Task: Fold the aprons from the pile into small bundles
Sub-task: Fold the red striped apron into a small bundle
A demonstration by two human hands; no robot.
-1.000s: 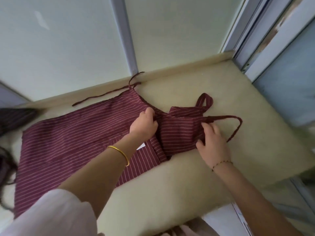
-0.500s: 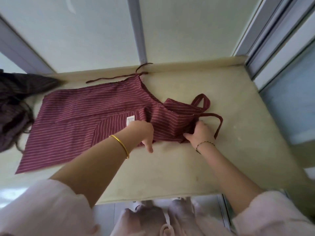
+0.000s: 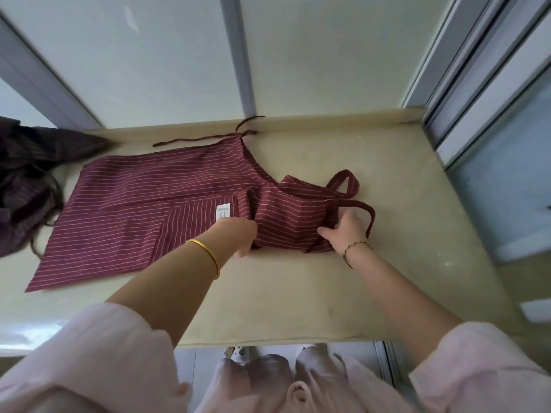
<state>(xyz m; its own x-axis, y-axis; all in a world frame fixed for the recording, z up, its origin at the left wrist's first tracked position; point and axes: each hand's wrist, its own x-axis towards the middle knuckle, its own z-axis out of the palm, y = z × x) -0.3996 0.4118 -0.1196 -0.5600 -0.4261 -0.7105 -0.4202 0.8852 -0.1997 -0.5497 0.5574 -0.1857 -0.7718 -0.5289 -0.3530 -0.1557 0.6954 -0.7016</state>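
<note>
A maroon apron (image 3: 155,204) with thin pale stripes lies spread on the beige counter (image 3: 298,293), skirt to the left, bib to the right. A white label shows near its middle. My left hand (image 3: 238,236) grips the apron's near edge at the waist. My right hand (image 3: 346,231) grips the bib's near right corner, where the neck strap (image 3: 346,181) loops out. One waist tie (image 3: 190,140) trails along the back ledge. A pile of dark aprons (image 3: 24,180) sits at the left edge.
Frosted window panes with grey frames rise behind the counter. A window frame (image 3: 465,93) closes the right side. The counter's front edge runs just above my knees. Bare counter lies to the right of the bib and in front of the apron.
The view has swung back and leftward, bringing the dark pile into sight. My left hand dropped from the waist fold to the near edge. My right hand shifted onto the bib's corner.
</note>
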